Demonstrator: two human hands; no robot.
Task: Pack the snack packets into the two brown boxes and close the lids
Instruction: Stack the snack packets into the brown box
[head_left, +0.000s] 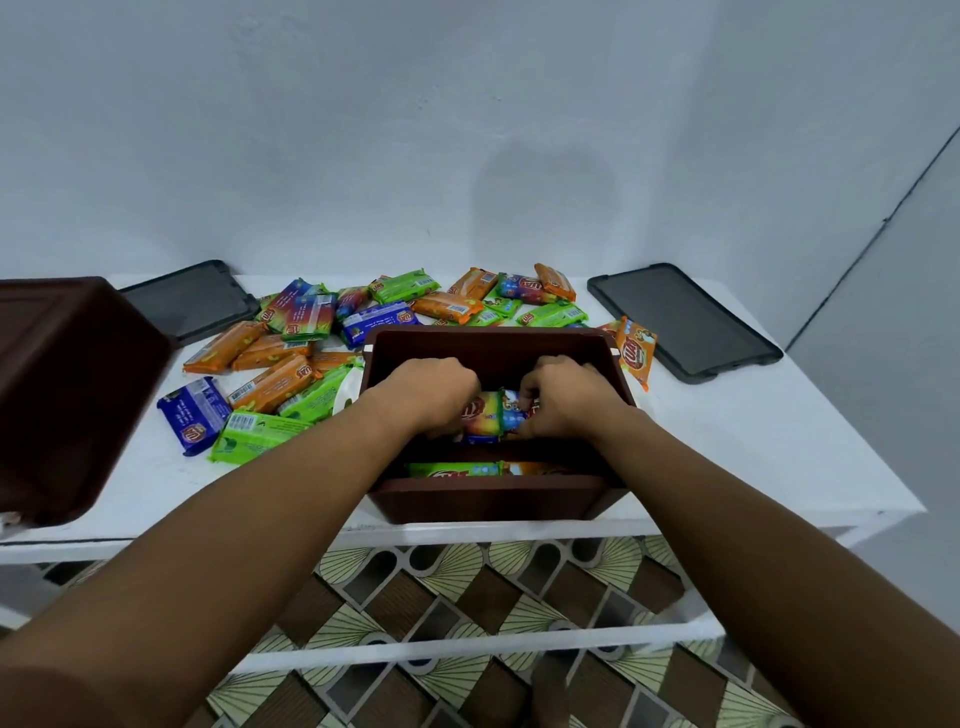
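Note:
An open brown box (493, 499) stands at the table's front edge, in the middle. Both my hands reach down into it. My left hand (431, 392) and my right hand (563, 395) grip a multicoloured snack packet (488, 415) between them, fingers curled round its ends. More packets (467, 470) lie lower in the box near its front wall. A second brown box (67, 384) stands at the far left, partly out of view. Several loose packets (270, 384), orange, green and blue, are scattered on the table to the left and behind the middle box.
Two dark lids lie flat on the white table (753, 447): one at the back left (192, 301), one at the back right (685, 322). An orange packet (636, 353) leans by the box's right rim. The wall rises right behind the table. Patterned floor shows below.

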